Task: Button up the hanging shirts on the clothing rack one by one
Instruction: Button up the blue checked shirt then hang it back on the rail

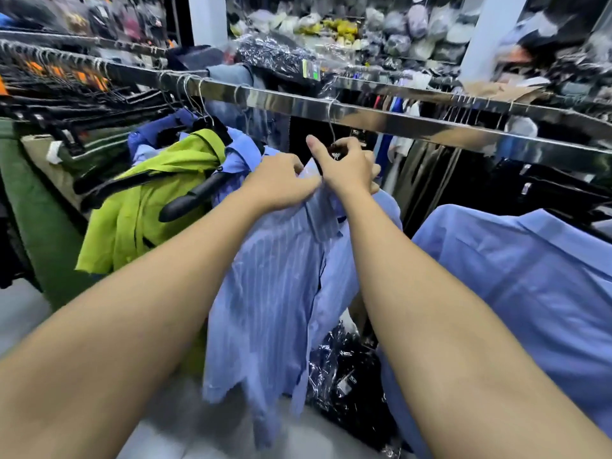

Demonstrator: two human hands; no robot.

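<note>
The left hand [281, 180] curls its fingers into the collar area of a striped blue shirt [265, 293], gripping the cloth, while the right hand [347, 167] grips the same collar just beside it, its thumb raised toward the wire hook. The shirt hangs from the metal rail [414, 122] straight below both hands, between a green shirt [139, 220] on its left and one plain blue shirt [530, 276] on its right
</note>
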